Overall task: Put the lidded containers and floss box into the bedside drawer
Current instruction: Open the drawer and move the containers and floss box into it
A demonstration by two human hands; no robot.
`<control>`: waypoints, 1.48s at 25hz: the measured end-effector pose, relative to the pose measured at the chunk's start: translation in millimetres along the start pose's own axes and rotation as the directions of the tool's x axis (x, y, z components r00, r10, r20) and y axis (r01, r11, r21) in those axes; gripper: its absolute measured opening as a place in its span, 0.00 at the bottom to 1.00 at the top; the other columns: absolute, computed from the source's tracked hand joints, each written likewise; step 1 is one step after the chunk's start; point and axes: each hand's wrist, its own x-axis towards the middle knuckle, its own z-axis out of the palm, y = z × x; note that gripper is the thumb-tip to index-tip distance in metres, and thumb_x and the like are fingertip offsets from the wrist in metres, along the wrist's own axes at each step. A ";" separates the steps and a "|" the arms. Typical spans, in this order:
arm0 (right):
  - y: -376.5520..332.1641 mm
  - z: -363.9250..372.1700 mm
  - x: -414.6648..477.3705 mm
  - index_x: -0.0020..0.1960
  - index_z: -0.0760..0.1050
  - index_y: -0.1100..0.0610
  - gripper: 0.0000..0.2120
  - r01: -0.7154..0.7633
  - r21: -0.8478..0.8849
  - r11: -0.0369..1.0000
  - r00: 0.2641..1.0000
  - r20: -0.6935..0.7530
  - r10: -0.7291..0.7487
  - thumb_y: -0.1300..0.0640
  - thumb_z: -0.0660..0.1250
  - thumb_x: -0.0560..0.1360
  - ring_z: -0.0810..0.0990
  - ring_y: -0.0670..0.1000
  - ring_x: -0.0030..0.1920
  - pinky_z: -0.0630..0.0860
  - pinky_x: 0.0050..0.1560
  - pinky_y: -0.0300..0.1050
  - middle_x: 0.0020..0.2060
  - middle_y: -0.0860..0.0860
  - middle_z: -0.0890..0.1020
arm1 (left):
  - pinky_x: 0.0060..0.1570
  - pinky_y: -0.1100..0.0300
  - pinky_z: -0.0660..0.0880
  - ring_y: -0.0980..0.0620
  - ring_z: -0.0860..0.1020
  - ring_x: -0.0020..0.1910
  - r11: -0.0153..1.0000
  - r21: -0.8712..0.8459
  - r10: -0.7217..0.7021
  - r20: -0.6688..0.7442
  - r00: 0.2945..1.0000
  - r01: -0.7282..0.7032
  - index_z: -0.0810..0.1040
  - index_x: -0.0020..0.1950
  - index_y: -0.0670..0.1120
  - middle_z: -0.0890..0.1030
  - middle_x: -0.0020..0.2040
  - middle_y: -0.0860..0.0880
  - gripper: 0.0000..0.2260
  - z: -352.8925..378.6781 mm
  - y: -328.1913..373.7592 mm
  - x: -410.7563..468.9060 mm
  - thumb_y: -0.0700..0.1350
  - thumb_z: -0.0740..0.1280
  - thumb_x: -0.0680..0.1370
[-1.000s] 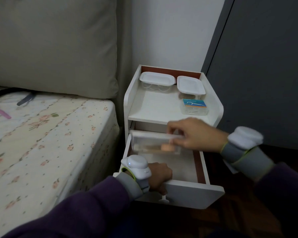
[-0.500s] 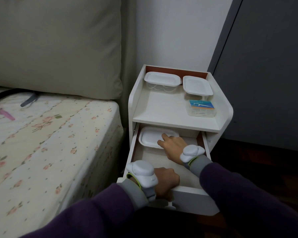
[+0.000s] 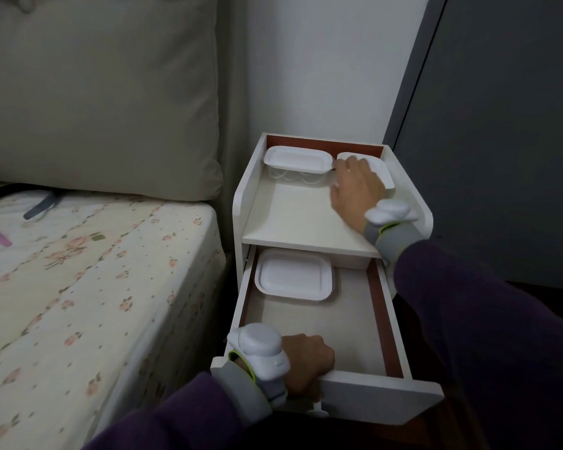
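A white bedside table [image 3: 290,216] has its drawer [image 3: 371,397] pulled out. One white lidded container [image 3: 294,275] lies in the drawer's back left corner. Two more stand at the back of the tabletop: the left container [image 3: 298,160] is free, while the right container [image 3: 382,172] is mostly covered by my right hand [image 3: 355,186], whose fingers spread over its lid. My left hand [image 3: 306,362] is closed over the drawer's front edge. The floss box is hidden behind my right hand and wrist.
A bed with a floral sheet [image 3: 78,271] and a large beige cushion [image 3: 95,92] sits close on the left. A dark cabinet door [image 3: 501,125] stands to the right of the table. The drawer floor in front of the container is bare.
My right hand set a container in the drawer's back left, let go, and rose to the right container on the tabletop. My left hand stayed on the drawer front.
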 end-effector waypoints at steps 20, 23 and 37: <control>19.6 -32.0 5.0 0.54 0.71 0.63 0.08 -0.050 -0.015 0.999 0.998 -0.043 0.049 0.62 0.59 0.77 0.75 0.62 0.53 0.63 0.40 0.49 0.51 0.62 0.79 | 0.56 0.48 0.73 0.36 0.76 0.61 1.000 0.018 -0.007 -0.010 1.000 0.007 0.76 0.60 0.34 0.75 0.62 0.32 0.15 4.6 3.3 1.2 0.42 0.66 0.77; 17.5 -56.4 -17.1 0.51 0.73 0.61 0.06 0.025 0.109 0.994 0.995 -0.094 -0.014 0.60 0.62 0.76 0.76 0.62 0.50 0.66 0.39 0.49 0.47 0.60 0.81 | 0.56 0.49 0.72 0.36 0.76 0.60 0.999 0.018 -0.028 -0.015 1.000 0.028 0.77 0.59 0.34 0.75 0.62 0.33 0.15 4.1 4.8 0.5 0.42 0.67 0.76; 2.2 -22.3 -140.2 0.45 0.80 0.63 0.09 0.733 0.343 0.587 0.652 -0.109 -0.750 0.59 0.63 0.75 0.83 0.57 0.52 0.80 0.54 0.49 0.50 0.58 0.85 | 0.53 0.51 0.73 0.37 0.76 0.59 1.000 0.005 -0.030 -0.030 0.999 0.030 0.77 0.58 0.35 0.77 0.61 0.34 0.15 4.7 1.5 1.6 0.43 0.68 0.76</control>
